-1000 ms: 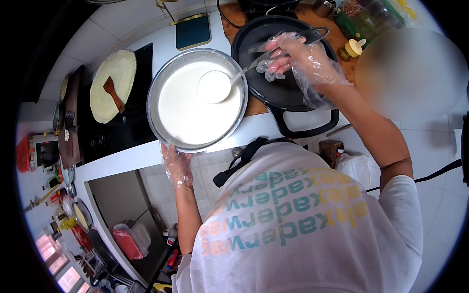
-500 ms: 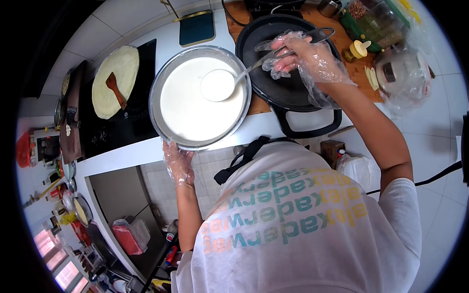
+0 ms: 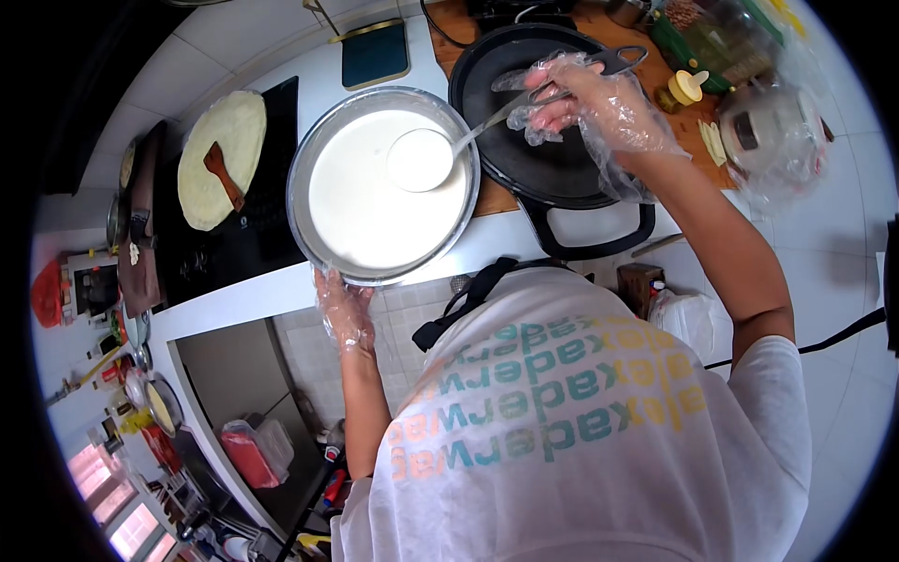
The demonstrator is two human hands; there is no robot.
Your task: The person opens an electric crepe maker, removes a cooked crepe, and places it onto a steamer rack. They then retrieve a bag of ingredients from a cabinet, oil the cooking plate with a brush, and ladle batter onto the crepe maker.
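My right hand (image 3: pixel 599 105), in a clear plastic glove, is closed around the dark handle of a ladle (image 3: pixel 489 123) above the black pan (image 3: pixel 534 173). The ladle's round bowl, full of white batter, is over the batter (image 3: pixel 361 211) in a large metal basin (image 3: pixel 298 217). Against the near-left rim of the basin, my gloved left hand (image 3: pixel 345 311) grips its edge, with part of the fingers hidden by the basin.
Left of the basin, a pale round flatbread (image 3: pixel 208 173) lies on the black cooktop (image 3: pixel 281 122) with a wooden spatula (image 3: pixel 218 170) on it. Behind is a dark green tray (image 3: pixel 375 54). A small yellow-capped jar (image 3: pixel 684 92) and a plastic-wrapped container (image 3: pixel 773 136) stand right of the pan.
The view has shifted slightly. My right hand and the ladle have moved very little, with the ladle's bowl still over the batter. My left hand stays at the basin's rim.
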